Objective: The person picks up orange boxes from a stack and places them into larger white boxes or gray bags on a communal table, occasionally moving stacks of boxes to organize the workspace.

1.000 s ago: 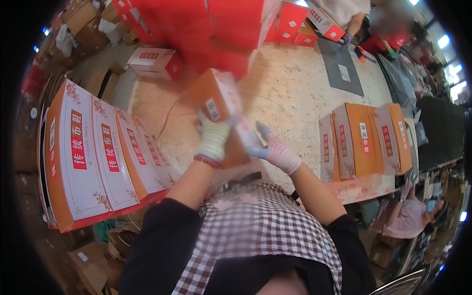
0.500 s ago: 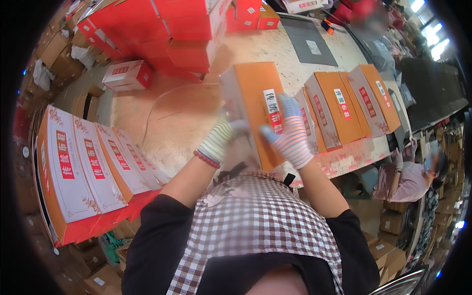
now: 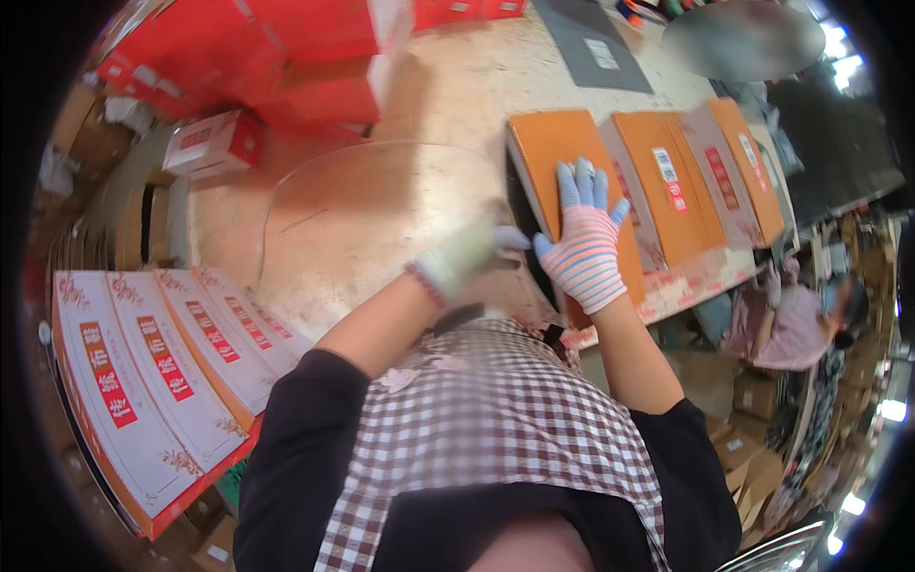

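An orange shoe box (image 3: 572,133) lies in front of me at the head of the boxes on the right, a dark strip along its left side. My right hand (image 3: 583,245), in a striped glove with blue fingertips, lies spread and flat on its top. My left hand (image 3: 465,252), in a pale green glove, is motion-blurred just left of that box; whether it holds anything is unclear. Beside the box stand more orange-and-white boxes (image 3: 667,229) on the worktable (image 3: 343,238).
White-topped boxes (image 3: 124,372) line the lower left. Red boxes (image 3: 324,86) are stacked at the back, with a single red-and-white box (image 3: 212,145) nearby. A dark mat (image 3: 581,33) lies at the back right. A co-worker (image 3: 782,324) in pink is beyond the table's right edge.
The box moved rightward from between my hands to beside the right-hand boxes. My right hand went from gripping its side to lying on top; my left hand moved right.
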A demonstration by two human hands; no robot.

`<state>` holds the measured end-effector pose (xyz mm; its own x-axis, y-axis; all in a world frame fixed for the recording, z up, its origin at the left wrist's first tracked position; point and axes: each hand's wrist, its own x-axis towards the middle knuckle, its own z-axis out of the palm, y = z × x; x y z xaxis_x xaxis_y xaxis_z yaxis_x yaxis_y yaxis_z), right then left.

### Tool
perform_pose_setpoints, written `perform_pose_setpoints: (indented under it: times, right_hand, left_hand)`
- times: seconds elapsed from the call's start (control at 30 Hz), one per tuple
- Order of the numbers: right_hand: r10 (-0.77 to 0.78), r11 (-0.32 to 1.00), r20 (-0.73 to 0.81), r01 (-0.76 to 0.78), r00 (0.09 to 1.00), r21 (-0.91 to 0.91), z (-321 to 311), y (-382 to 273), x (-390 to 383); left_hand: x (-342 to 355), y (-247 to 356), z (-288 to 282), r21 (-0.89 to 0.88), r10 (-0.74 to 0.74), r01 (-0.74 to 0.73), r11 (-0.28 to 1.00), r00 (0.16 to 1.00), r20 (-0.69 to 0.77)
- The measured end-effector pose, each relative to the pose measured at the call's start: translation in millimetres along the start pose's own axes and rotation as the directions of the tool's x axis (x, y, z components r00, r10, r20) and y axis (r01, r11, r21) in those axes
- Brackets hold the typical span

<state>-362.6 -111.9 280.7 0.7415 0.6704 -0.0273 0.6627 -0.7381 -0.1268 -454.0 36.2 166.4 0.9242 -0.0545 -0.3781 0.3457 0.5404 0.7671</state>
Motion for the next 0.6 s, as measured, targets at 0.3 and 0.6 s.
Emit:
perform_pose_setpoints:
  times: [0.3, 0.6]
  right_hand:
    - [0.117, 0.968, 0.157, -0.078, 0.981, -0.237, 140, 88, -6]
    - [0.096, 0.971, 0.269, -0.031, 0.958, -0.236, 134, 84, 27]
  left_hand:
    - [-42, 68, -311, 0.504, 0.52, 0.176, 0.846, -0.063, -0.852]
    - [-132, 214, -500, 0.259, 0.606, 0.966, 0.021, 0.194, -0.771]
